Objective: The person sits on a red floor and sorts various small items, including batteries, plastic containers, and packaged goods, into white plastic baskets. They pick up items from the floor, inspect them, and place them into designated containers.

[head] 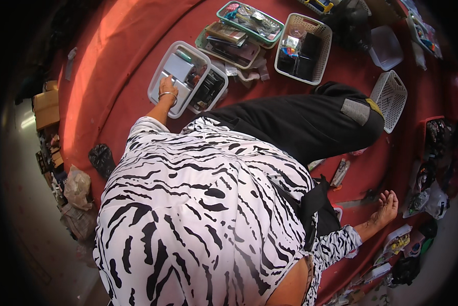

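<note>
My left hand (pixel 168 87), with a metal bangle at the wrist, reaches into a translucent white plastic bin (pixel 151 90). Its fingers rest at a flat silver-grey item (pixel 179 67) inside; whether they grip it is unclear. A green item (pixel 183 55) lies at the bin's far end. Partly under this bin is a second white bin (pixel 226 82) with black items. Out to the right, my right hand (pixel 385 209) is held palm up over the red cloth, fingers loosely curled and apart, holding nothing.
Beyond the bins stand a pale green basket (pixel 234 64) of boxes, a teal-rimmed basket (pixel 218 14) of packets and a white perforated basket (pixel 325 49). Another white basket (pixel 389 95) lies past my bent leg (pixel 282 122). Cardboard boxes (pixel 47 109) line the left edge of the red cloth (pixel 98 95).
</note>
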Motion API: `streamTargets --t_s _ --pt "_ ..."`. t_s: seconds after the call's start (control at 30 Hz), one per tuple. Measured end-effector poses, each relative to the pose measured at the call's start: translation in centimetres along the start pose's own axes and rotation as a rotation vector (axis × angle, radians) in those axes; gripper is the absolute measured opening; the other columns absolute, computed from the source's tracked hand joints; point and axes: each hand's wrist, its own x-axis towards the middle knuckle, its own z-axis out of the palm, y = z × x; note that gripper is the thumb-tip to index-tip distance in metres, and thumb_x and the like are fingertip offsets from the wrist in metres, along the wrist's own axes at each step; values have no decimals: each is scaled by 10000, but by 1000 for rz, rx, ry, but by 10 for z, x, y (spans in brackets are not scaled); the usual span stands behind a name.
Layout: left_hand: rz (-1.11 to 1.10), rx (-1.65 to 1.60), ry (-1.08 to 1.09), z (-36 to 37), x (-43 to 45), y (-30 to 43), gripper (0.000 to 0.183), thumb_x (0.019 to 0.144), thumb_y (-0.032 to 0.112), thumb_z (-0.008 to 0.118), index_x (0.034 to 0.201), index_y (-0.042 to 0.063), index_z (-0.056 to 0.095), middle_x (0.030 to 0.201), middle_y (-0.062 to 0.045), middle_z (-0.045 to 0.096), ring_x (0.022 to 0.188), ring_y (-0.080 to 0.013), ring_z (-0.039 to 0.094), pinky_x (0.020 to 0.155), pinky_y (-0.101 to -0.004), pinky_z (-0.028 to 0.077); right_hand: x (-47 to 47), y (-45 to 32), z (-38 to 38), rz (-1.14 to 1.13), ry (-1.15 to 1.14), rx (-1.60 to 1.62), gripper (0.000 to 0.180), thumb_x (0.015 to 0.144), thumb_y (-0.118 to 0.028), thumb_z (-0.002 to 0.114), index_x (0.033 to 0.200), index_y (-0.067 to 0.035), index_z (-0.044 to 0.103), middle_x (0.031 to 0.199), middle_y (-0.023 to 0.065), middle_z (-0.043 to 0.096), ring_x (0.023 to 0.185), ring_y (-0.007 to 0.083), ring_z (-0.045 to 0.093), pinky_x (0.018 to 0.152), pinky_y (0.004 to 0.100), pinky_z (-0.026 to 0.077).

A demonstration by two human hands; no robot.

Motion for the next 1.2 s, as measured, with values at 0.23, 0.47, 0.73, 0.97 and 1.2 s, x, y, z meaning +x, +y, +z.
streamTargets --t_s 0.23,0.47,0.73,0.97,1.2 --pt "249 429 -323 0 -21 50 722 696 88 536 1333 194 214 1400 -9 217 1261 -215 259 950 -592 203 -3 4 -3 -17 -20 -78 205 859 -152 531 1005 -10 554 855 76 617 663 100 581 554 169 439" --pt "294 680 -556 -31 -5 93 521 733 169 501 1243 211 406 1358 -29 293 1250 -238 284 868 -691 203 -3 -16 -3 -59 63 -75 192 832 -131 548 961 5 589 842 106 633 681 133 606 571 207 461" --pt "1185 -1 508 -88 153 298 546 754 197 554 1217 -29 376 1230 -232 418 1159 -360 382 979 -412 303 -12 -5 -39 -213 366 -253 199 775 -175 557 799 9 630 691 113 634 681 179 633 573 283 494" --pt "1773 -717 331 -167 -101 633 170 777 99 531 926 33 579 892 -137 602 816 -248 576 713 -338 442 -4 20 -36 -449 617 -757 137 753 -155 506 695 -58 583 669 156 590 625 334 569 584 411 452" --pt "1964 1070 -572 -12 -201 689 329 777 127 475 1092 39 504 915 -168 601 838 -270 585 702 -358 464 22 63 3 136 175 -928 276 754 -280 482 859 -78 639 897 166 613 851 333 589 732 434 462"
